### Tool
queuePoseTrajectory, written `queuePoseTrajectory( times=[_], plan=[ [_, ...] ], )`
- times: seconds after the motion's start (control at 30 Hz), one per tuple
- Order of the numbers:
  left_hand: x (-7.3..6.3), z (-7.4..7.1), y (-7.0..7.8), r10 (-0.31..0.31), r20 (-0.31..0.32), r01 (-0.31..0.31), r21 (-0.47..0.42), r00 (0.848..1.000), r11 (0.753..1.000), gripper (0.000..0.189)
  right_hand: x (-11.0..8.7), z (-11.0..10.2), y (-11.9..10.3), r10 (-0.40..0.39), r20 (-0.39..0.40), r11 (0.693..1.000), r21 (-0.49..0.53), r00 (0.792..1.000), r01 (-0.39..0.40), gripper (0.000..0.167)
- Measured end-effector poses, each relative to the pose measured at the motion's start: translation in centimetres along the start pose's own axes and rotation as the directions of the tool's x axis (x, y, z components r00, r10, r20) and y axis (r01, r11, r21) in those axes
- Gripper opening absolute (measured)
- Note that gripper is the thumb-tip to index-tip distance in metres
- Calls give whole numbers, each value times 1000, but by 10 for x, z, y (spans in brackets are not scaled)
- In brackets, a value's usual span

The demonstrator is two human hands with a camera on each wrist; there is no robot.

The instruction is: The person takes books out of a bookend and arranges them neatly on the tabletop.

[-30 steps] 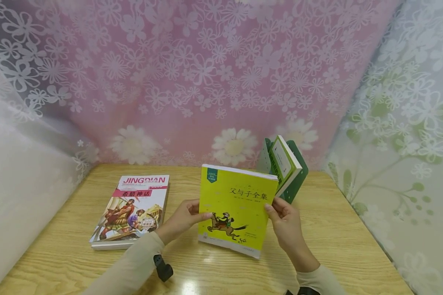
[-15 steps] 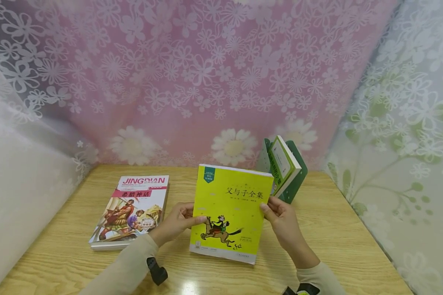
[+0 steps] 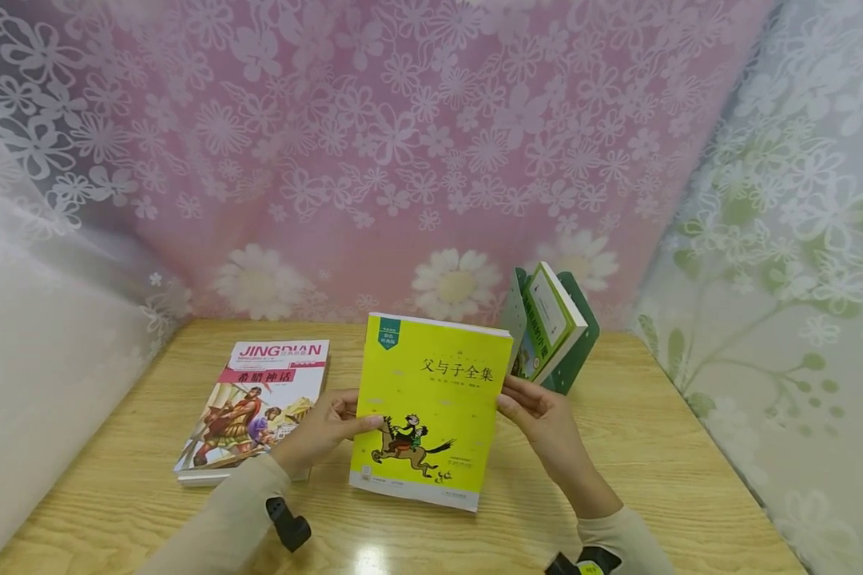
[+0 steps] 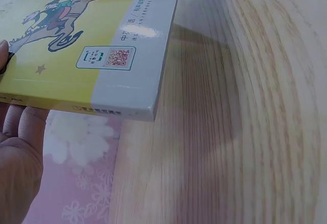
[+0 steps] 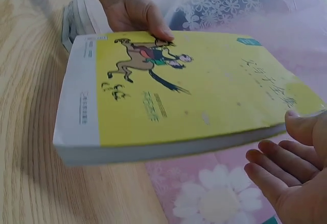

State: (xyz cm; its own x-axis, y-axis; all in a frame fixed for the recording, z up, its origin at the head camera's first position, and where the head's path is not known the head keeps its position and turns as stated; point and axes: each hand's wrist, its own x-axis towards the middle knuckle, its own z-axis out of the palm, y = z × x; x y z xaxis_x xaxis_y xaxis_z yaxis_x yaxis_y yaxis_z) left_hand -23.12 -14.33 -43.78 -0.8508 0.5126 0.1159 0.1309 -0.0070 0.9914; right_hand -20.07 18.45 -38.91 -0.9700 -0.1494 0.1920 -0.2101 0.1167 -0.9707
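Note:
A yellow paperback book (image 3: 427, 415) with a horse-and-riders cover is tilted above the table, its front toward me. My left hand (image 3: 324, 431) grips its spine side, thumb on the cover and fingers behind. In the left wrist view, these fingers (image 4: 31, 124) lie under the spine. My right hand (image 3: 546, 423) is at the opposite edge, the page side. The right wrist view shows the right thumb at the cover's edge, while the loosely bent fingers (image 5: 278, 170) stand apart from the pages. Whether the thumb presses is hard to tell.
At the left, books (image 3: 252, 407) lie stacked, a Greek-myth cover on top. Behind my right hand, a green bookend (image 3: 582, 343) holds a leaning green-and-white book (image 3: 546, 327). The wooden table (image 3: 640, 455) meets a pink floral curtain (image 3: 431, 160) at the back.
The yellow book has shifted left with my left hand. My right hand has moved slightly left too, its thumb now nearer the book's edge. The stack and bookend stay put.

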Motion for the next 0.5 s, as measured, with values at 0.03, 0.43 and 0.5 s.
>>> queuePoseTrajectory(
  times=[0.03, 0.43, 0.5],
  plan=[
    [-1, -3, 0, 2, -2, -2, -1, 1000, 1000, 37, 0, -1, 1, 1, -1, 1000, -5, 1000, -1, 48],
    [-23, -35, 8, 26, -49, -29, -62, 998, 998, 38, -9, -31, 16, 9, -110, 988, -154, 994, -26, 55],
    [-26, -41, 11, 19, -75, -22, -41, 997, 999, 38, -9, -36, 18, 13, -146, 982, -183, 989, -40, 56]
  ],
)
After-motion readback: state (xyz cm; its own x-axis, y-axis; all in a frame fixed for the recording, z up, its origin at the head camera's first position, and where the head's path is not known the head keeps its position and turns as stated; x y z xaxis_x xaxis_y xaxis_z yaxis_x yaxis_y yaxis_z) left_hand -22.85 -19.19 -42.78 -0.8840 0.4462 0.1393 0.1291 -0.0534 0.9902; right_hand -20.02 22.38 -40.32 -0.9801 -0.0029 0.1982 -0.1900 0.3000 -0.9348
